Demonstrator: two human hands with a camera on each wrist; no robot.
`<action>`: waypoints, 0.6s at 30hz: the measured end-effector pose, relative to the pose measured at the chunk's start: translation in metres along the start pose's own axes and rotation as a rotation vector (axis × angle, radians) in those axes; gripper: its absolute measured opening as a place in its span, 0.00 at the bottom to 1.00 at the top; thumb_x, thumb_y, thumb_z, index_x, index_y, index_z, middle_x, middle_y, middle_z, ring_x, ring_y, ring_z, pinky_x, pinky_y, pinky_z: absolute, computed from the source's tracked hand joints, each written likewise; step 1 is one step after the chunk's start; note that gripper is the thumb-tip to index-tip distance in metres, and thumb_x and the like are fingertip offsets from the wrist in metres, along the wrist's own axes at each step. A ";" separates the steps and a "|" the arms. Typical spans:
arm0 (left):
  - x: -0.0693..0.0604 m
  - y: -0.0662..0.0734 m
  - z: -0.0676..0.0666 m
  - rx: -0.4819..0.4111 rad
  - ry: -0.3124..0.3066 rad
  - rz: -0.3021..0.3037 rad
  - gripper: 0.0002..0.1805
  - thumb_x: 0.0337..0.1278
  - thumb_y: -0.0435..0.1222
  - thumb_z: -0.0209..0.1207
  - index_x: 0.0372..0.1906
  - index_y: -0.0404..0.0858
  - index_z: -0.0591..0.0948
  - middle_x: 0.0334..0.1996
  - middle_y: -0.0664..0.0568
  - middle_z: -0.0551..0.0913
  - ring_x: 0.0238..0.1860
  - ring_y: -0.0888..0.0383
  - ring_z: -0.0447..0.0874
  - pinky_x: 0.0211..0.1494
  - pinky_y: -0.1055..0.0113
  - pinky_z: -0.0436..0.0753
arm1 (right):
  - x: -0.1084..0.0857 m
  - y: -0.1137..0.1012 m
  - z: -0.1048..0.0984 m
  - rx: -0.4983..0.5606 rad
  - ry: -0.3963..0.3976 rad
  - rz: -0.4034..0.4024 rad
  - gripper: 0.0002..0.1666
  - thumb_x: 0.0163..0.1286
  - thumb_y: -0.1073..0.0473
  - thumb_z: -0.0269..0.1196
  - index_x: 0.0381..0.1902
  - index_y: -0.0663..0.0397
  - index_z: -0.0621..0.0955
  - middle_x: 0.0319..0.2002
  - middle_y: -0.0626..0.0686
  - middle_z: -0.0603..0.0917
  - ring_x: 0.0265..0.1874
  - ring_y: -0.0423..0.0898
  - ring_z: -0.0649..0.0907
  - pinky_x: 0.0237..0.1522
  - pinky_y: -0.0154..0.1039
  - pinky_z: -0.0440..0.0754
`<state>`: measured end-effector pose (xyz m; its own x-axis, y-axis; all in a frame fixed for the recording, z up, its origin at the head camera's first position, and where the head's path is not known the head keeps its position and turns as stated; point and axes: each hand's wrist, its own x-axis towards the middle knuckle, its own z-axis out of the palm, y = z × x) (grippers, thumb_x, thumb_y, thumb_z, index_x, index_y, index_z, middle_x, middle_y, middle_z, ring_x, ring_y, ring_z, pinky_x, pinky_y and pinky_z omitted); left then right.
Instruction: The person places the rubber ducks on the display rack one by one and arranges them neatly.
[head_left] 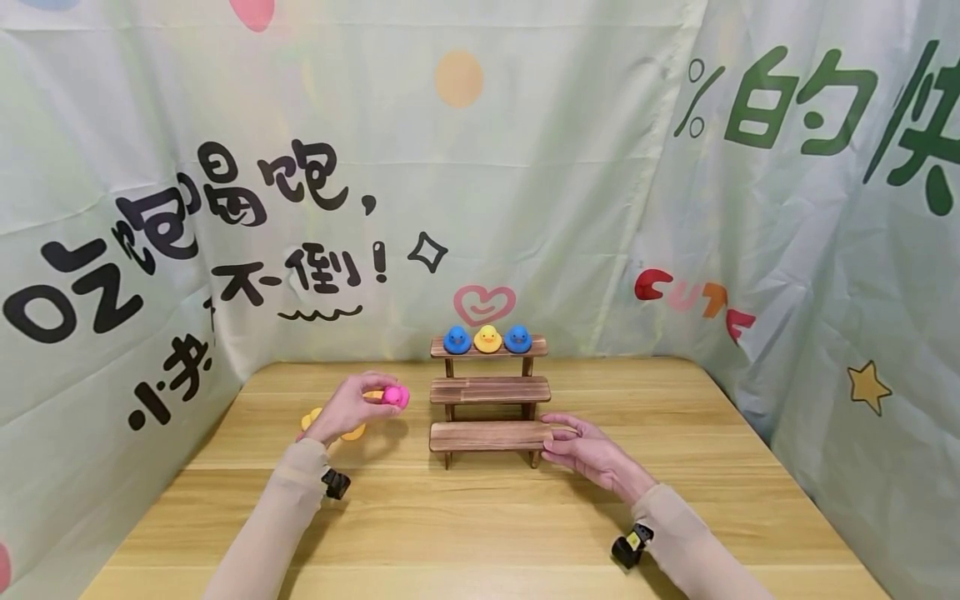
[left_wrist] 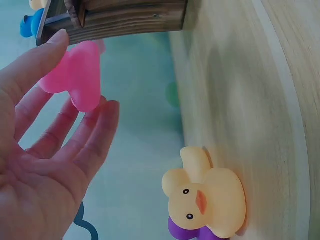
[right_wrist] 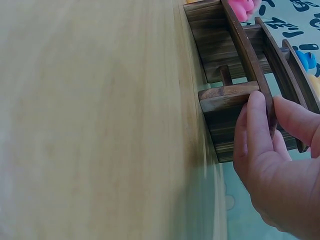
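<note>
My left hand (head_left: 347, 408) pinches a pink rubber duck (head_left: 396, 397) between thumb and fingertips. It holds the duck above the table, left of a three-tier wooden stand (head_left: 487, 436). In the left wrist view the pink duck (left_wrist: 82, 75) is clear of the tabletop. At the stand's right side, my right hand (head_left: 592, 454) grips the end of the lowest shelf, thumb above and fingers below, as the right wrist view shows. Along the top shelf sit a blue duck (head_left: 457, 340), a yellow duck (head_left: 487, 339) and another blue duck (head_left: 517, 339). Both lower shelves are bare.
Yellow ducks (head_left: 354, 432) stand on the wooden table (head_left: 450, 533) by my left wrist, partly covered by it. A purple duck (left_wrist: 182, 230) shows behind a yellow one in the left wrist view. Printed cloth (head_left: 525, 167) hangs around the table's back and sides.
</note>
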<state>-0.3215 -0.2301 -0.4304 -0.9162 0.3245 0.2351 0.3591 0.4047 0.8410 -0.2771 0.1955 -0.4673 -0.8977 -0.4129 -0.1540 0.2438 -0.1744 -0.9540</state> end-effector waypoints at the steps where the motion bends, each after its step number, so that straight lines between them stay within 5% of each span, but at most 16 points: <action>1: 0.000 0.000 0.000 -0.014 -0.004 0.005 0.25 0.47 0.31 0.72 0.54 0.33 0.82 0.61 0.37 0.75 0.57 0.41 0.78 0.56 0.61 0.83 | 0.000 0.000 0.000 0.002 0.000 -0.001 0.35 0.69 0.74 0.58 0.71 0.68 0.59 0.39 0.53 0.74 0.40 0.43 0.84 0.53 0.39 0.83; 7: 0.002 0.001 0.002 -0.081 -0.007 0.004 0.27 0.45 0.31 0.73 0.55 0.31 0.81 0.62 0.36 0.73 0.59 0.38 0.76 0.56 0.66 0.82 | 0.000 0.001 0.000 0.001 -0.002 -0.005 0.35 0.69 0.74 0.57 0.71 0.69 0.58 0.38 0.52 0.74 0.40 0.42 0.84 0.53 0.38 0.83; 15: 0.002 0.008 0.008 -0.159 0.051 -0.089 0.31 0.41 0.37 0.76 0.56 0.39 0.80 0.56 0.42 0.80 0.55 0.42 0.81 0.54 0.60 0.84 | 0.000 0.001 -0.001 0.004 0.000 -0.003 0.35 0.69 0.74 0.57 0.71 0.68 0.59 0.39 0.52 0.75 0.41 0.43 0.84 0.54 0.39 0.82; 18: 0.001 0.011 0.011 -0.173 0.069 -0.082 0.30 0.41 0.37 0.76 0.55 0.40 0.80 0.55 0.43 0.82 0.54 0.43 0.83 0.52 0.60 0.84 | 0.000 0.001 -0.001 0.005 0.000 -0.002 0.35 0.69 0.74 0.57 0.71 0.68 0.59 0.39 0.52 0.75 0.41 0.43 0.84 0.54 0.38 0.82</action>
<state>-0.3168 -0.2153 -0.4261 -0.9532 0.2350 0.1901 0.2524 0.2729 0.9283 -0.2773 0.1963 -0.4689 -0.8981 -0.4128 -0.1517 0.2436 -0.1796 -0.9531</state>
